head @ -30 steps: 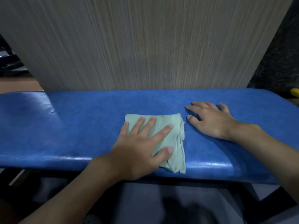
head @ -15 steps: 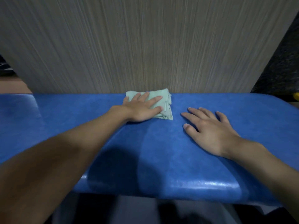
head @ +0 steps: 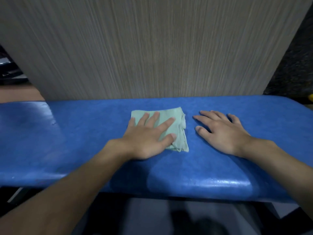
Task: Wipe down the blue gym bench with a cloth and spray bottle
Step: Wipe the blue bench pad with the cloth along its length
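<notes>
At the far left, the blue counter (head: pixel 84 141) has a glossy, slightly raised section. From there its padded top runs flat across the whole width in front of me. Behind it stands a grey wood-grain panel (head: pixel 152 48), right up against the far edge.

My left hand (head: pixel 145 138) lies palm down near the middle of the counter, on top of the folded pale green cloth (head: pixel 179 126). My fingers (head: pixel 166 126) are straight and spread, pressing the cloth flat rather than gripping it, with the thumb resting on its near part. The cloth sits about midway between the far and near edges. Its right side and near right corner stick out past my hand, where the folded layers show as loose, ragged edges.

Just right of the cloth, but not touching it, my right hand (head: pixel 223 133) rests palm down on the bare counter. Its fingers (head: pixel 204 119) are relaxed and spread, holding nothing and pointing toward the far left.

Further right, the rounded front edge of the counter catches a bright sheen. At the frame's right border, beyond the counter, a small yellow object (head: pixel 310 97) shows; I cannot tell what it is.
</notes>
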A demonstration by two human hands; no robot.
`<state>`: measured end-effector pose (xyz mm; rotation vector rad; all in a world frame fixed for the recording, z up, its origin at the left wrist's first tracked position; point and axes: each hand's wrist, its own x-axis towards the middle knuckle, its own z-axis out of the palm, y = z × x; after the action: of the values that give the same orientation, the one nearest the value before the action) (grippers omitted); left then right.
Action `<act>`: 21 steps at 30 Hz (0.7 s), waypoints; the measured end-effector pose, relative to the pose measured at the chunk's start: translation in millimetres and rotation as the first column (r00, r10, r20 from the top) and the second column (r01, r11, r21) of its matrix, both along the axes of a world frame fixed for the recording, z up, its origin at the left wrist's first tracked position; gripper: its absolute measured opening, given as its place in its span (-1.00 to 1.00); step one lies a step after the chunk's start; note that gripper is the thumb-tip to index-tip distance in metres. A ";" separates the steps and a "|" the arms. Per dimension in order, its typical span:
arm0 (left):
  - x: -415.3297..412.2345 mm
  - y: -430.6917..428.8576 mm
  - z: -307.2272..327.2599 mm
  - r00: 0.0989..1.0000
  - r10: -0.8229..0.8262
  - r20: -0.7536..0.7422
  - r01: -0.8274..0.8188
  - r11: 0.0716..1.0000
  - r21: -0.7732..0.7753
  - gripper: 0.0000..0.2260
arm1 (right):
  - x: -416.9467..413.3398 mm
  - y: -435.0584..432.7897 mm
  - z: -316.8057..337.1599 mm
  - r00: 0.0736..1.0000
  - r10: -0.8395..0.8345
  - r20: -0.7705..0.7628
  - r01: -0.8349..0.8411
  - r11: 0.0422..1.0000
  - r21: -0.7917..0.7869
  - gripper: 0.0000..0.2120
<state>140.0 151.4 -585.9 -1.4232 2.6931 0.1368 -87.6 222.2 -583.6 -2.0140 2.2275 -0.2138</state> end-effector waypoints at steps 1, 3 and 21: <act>7.4 18.2 -0.4 1.000 -0.011 0.002 0.011 1.000 -0.009 -0.47 | 0.3 -0.1 0.8 1.000 -0.003 -0.002 0.003 1.000 0.005 -0.49; 20.4 51.3 -0.6 1.000 -0.028 -0.004 0.028 0.999 -0.030 -0.42 | 0.8 -2.0 4.1 1.000 -0.007 -0.026 0.008 1.000 0.013 -0.49; -25.8 -93.2 6.1 0.996 0.083 -0.016 -0.082 0.996 0.015 -0.46 | 7.8 -8.6 -3.6 0.999 0.025 -0.039 -0.025 1.000 0.005 -0.46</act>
<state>114.2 58.2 -579.8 -1.5364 2.6418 0.1751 -79.7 213.5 -587.2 -2.0598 2.2225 -0.1683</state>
